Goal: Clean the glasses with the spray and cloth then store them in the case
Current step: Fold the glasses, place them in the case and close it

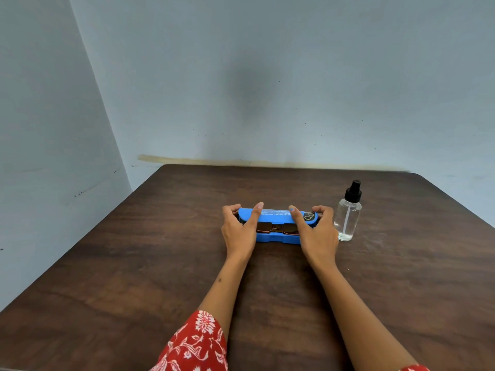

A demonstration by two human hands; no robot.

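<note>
Dark wooden table [160, 263]: left hand [239, 231] and right hand [316, 234] clasp the ends of the half-open blue glasses case [277, 238], brown-lensed glasses [277, 228] between them. Spray bottle [347, 215] just outside the right hand's grip; a stray elbow could topple it.

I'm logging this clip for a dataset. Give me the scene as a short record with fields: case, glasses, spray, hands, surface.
case: blue case, lid partly open, lying on the table
glasses: brown-lensed glasses inside the case
spray: clear spray bottle with black nozzle, upright, right of the case, untouched
left hand: left hand gripping the case's left end
right hand: right hand gripping the case's right end
surface: dark wooden table
cloth: not visible
</note>
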